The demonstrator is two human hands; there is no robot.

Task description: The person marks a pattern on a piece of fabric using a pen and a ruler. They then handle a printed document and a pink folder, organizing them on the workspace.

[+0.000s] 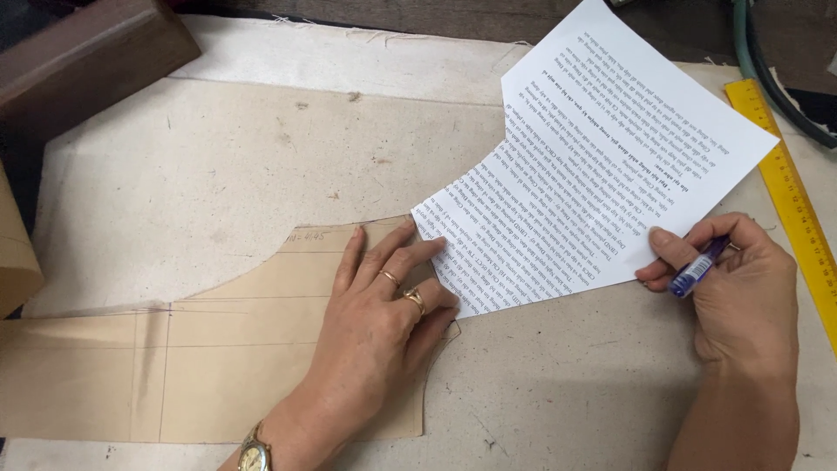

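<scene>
My left hand (388,305) lies flat, fingers spread, on a tan cardboard pattern piece (192,349) and presses the lower left corner of a folded white printed sheet (602,166). It wears two rings and a wristwatch. My right hand (737,288) holds a blue pen (696,269) and pinches the sheet's lower right edge with thumb and fingers. The sheet lies tilted across the pale fabric-covered table (261,166), overlapping the pattern piece's right end.
A yellow ruler (789,196) runs diagonally along the right edge. A dark wooden block (83,57) sits at the top left. A green cable (754,61) curves at the top right. A brown paper edge (16,253) shows at far left.
</scene>
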